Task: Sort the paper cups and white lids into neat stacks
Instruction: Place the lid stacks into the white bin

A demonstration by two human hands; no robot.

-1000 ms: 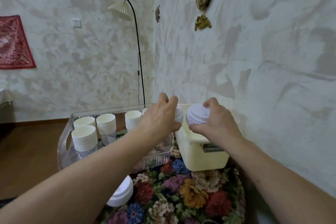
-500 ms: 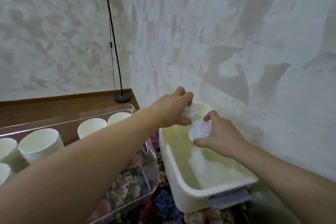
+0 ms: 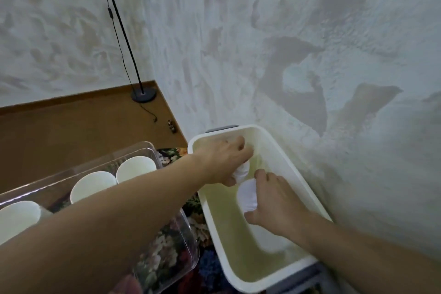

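1. Where the view begins at the left, a clear plastic tray [image 3: 148, 150] rests on a floral cloth [image 3: 167, 258] and holds paper cups [image 3: 93, 185], rims up; three cup tops show, the nearest cut off by the frame edge.
2. Behind the tray, a black lamp stand [image 3: 144, 96] rises from a brown floor [image 3: 71, 131] beside the textured wall [image 3: 286, 43].
3. Crossing over the tray, the left forearm reaches into a white bin [image 3: 307, 188] that sits just right of the tray, close to the wall.
4. Left hand [image 3: 224, 162]: inside the far end of the bin, fingers curled around a stack of white lids [image 3: 242, 170], which shows below the knuckles.
5. Right hand [image 3: 274, 203]: inside the bin, nearer the camera, fingers and thumb curled around a second stack of white lids [image 3: 248, 197].
6. The two lid stacks lie end to end, near each other; whether they touch cannot be told.
7. Near the bin floor, a pale blurred shape [image 3: 269, 238] sits below the right wrist; its identity cannot be told.
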